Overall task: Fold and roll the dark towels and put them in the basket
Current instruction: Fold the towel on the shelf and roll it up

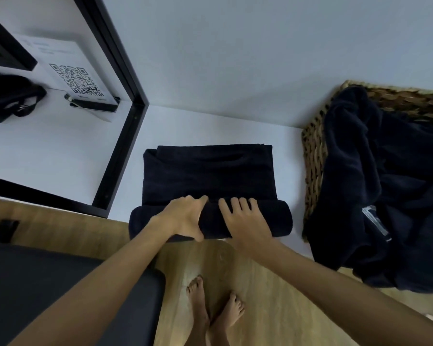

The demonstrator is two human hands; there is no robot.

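On one table (210, 126), left hand (183, 218) grips, right hand (245, 221) presses one towel (208, 171).

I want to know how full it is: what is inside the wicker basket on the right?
The wicker basket holds bunched, unrolled dark towels that spill over its front rim. They cover its inside, so any rolled towels beneath cannot be seen.

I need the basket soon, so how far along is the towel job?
Early on. Done: the towel on the table is folded into a strip. In hand: the left hand grips its rolled near end and the right hand lies on it; most is unrolled. Left: finish rolling, put it in the basket, then do the loose towels draped over the basket.
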